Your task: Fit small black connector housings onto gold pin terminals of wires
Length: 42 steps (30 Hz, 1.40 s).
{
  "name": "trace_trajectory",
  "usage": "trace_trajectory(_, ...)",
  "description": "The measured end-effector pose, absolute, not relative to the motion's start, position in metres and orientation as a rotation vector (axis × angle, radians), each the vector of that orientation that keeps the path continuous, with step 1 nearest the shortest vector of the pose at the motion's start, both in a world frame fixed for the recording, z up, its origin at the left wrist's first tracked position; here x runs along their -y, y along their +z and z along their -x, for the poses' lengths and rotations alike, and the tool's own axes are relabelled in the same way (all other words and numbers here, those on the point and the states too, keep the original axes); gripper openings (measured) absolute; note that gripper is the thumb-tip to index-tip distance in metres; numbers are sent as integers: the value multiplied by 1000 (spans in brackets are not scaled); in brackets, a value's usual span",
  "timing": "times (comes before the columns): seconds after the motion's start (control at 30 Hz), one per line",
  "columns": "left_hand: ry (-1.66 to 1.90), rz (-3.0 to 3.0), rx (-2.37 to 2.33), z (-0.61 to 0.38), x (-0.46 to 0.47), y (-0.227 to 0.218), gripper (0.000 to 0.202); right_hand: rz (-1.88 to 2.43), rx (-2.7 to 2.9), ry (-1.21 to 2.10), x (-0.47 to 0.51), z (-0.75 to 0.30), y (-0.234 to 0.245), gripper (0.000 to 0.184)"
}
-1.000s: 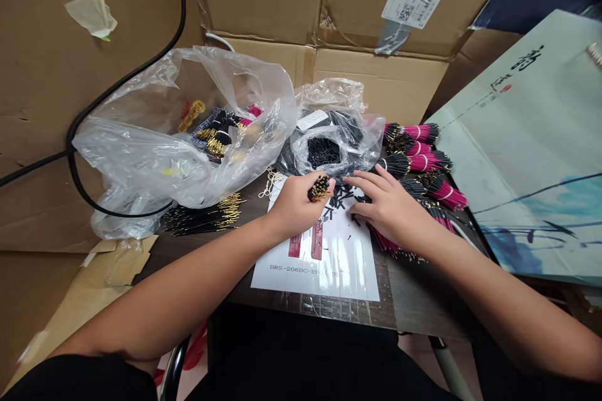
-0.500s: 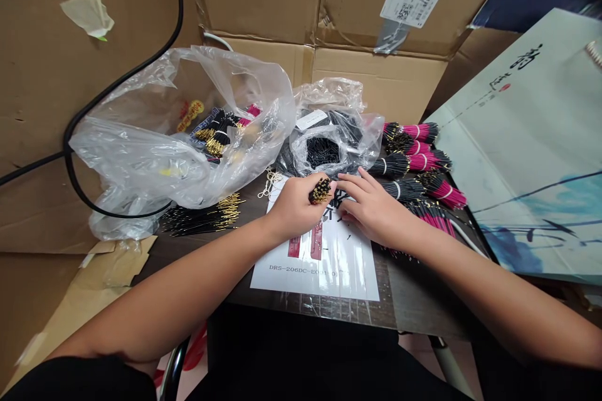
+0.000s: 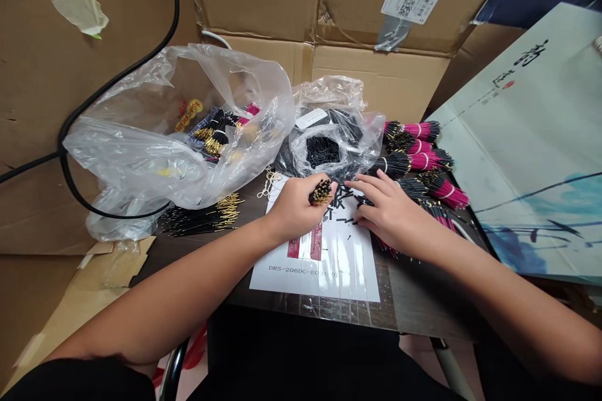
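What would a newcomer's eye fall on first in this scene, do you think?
Probably the bright magenta wire bundles lying at the right of the table. Next, the large clear plastic bag at left, then the left hand gripping a gold-tipped black bundle above a white printed sheet.

Gold-tipped black wires point(image 3: 320, 192)

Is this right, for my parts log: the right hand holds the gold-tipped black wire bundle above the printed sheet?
No, the left hand holds the gold-tipped black wire bundle above the printed sheet, as the head view shows; the right hand is on the loose black pieces.
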<state>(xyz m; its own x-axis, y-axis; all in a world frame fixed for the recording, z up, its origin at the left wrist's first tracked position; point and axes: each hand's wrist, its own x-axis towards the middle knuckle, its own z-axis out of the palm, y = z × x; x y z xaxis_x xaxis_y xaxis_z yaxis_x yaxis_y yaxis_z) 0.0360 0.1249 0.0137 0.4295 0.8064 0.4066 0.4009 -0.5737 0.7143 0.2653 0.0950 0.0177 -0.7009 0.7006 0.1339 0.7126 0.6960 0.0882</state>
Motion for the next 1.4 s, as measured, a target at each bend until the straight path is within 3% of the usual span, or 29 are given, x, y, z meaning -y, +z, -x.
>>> trace_trajectory(0.37, 1036, -2174, -1008, -36, -125, 12, 27, 1163, 2735, -136, -97, -260, 13, 7)
trace_trajectory(0.87, 1024, -2237, -1009, -36, -125, 8, 23, 1159, 2710, 3, -100, -247, 9, 11)
trace_trajectory(1.1, 1039, -2291, -955, -36, -125, 7, 19, 1109, 2771, -153, -95, -238, 8, 18)
trace_trajectory(1.4, 872, -2209, -846, -39, -108, 21, 21, 1297, 2231, -294, -67, -233, 26, 11)
